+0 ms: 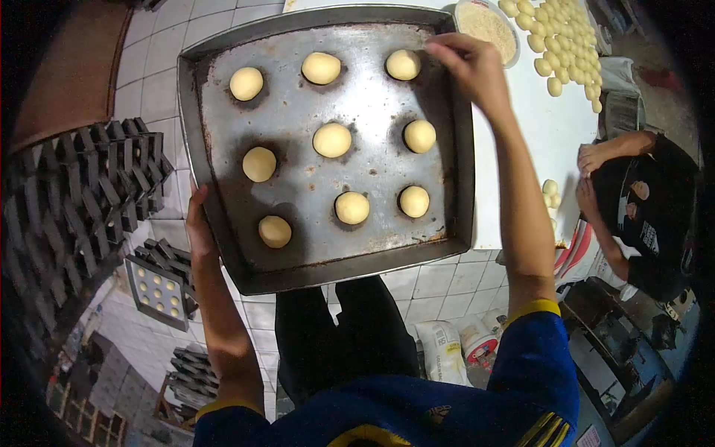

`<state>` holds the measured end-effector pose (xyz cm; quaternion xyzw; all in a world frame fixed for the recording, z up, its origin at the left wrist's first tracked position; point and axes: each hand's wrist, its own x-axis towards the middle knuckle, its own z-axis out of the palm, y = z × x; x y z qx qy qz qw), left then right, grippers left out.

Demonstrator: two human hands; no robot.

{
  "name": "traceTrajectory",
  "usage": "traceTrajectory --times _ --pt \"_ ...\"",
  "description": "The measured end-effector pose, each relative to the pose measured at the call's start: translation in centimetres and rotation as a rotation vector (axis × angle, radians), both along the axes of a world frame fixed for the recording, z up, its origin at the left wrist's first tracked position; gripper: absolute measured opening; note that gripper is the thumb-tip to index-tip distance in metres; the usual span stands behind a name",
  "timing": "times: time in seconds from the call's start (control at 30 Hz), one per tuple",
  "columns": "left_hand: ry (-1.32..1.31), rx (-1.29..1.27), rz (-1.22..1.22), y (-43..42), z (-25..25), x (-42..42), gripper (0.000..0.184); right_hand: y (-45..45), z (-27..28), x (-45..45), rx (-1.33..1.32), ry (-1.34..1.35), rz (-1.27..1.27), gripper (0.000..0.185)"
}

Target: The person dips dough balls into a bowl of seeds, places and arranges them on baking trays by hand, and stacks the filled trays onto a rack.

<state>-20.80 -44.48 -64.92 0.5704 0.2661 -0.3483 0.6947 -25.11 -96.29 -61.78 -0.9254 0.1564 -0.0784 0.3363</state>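
Observation:
A worn metal baking tray (387, 175) stretches across the middle of the view, with several pale dough balls (332, 140) spaced out in rows on it. My left hand (199, 227) grips the tray's left wall from outside, its fingers partly hidden underneath. Over the tray's far right corner is my right hand (465, 59), fingertips pinched together close to a dough ball (403, 65). Whatever the pinch holds, if anything, is too small to make out. Just beyond that hand stands a bowl of pale grains or crumbs (488, 30).
Many more dough balls (562, 45) lie on the white table (521, 104) at right. A co-worker in a dark shirt (640, 208) is at its far side. Stacked dark trays (82, 201) stand left, with another filled tray (158, 292) lower down. A sack (441, 350) sits on the floor.

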Motion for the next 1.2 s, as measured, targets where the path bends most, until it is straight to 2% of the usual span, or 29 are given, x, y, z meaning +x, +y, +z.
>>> traceTrajectory --times 0.07,0.1,0.17,0.2,0.27,0.3,0.37,0.43,0.5,0.57,0.63,0.7,0.87,0.9,1.03,1.1,1.2 --pt "-0.027 0.019 0.033 -0.8 0.7 -0.3 0.05 2.4 -1.6 0.3 -0.157 -0.052 0.05 0.023" --pt "-0.025 0.026 0.038 0.4 0.5 -0.8 0.05 4.3 -2.7 -0.2 -0.15 -0.05 0.054 0.023" --pt "-0.069 0.092 0.018 0.5 0.7 -1.1 0.052 5.4 -3.5 -0.8 -0.385 -0.107 0.111 0.018" --pt "-0.068 0.094 0.02 0.9 0.9 -1.2 0.052 6.0 -3.7 -1.4 -0.421 -0.066 0.12 0.017" --pt "-0.062 0.047 -0.046 1.4 1.1 -1.7 0.066 7.2 -4.0 -2.2 -0.454 -0.105 0.165 0.02" --pt "-0.06 0.043 -0.044 1.6 0.8 -1.9 0.066 7.5 -3.8 -2.5 -0.489 -0.146 0.205 0.022" --pt "-0.066 0.017 -0.046 1.6 0.5 -2.0 0.067 7.9 -3.1 -3.3 -0.528 -0.061 0.215 0.028" --pt "-0.082 0.008 -0.054 1.2 1.0 -2.2 0.066 7.1 -2.1 -3.5 -0.452 -0.104 0.288 0.031" --pt "-0.099 0.003 -0.062 0.9 1.3 -2.3 0.065 4.0 -0.9 -2.6 -0.363 -0.211 0.136 0.029" --pt "-0.128 0.02 -0.087 1.2 1.3 -2.3 0.065 -1.9 -2.1 -1.1 -0.519 -0.324 -0.065 0.029" --pt "-0.122 0.041 -0.091 1.4 1.3 -2.4 0.065 -4.8 -1.1 -0.3 -0.574 -0.028 -0.143 0.029" --pt "-0.124 0.047 -0.086 -1.4 2.0 -1.9 0.065 -9.8 -1.2 1.1 -0.504 0.176 -0.168 0.03" --pt "-0.124 0.024 -0.082 -1.1 1.8 -2.2 0.064 -11.1 -1.9 1.4 -0.539 0.24 -0.081 0.03" --pt "-0.142 0.013 -0.08 -3.3 1.0 -1.0 0.064 -13.0 -1.9 2.6 -0.576 0.264 -0.077 0.031" --pt "-0.195 -0.014 -0.104 -5.0 1.7 -0.8 0.066 -13.8 -1.3 2.1 -0.516 0.121 -0.094 0.033" --pt "-0.209 -0.009 -0.105 -4.9 1.6 -0.7 0.067 -8.8 1.5 -0.2 -0.095 -0.001 -0.034 0.024" --pt "-0.195 0.05 -0.09 -4.6 1.1 -0.9 0.066 0.5 3.3 -4.6 -0.184 0.012 0.122 0.017"
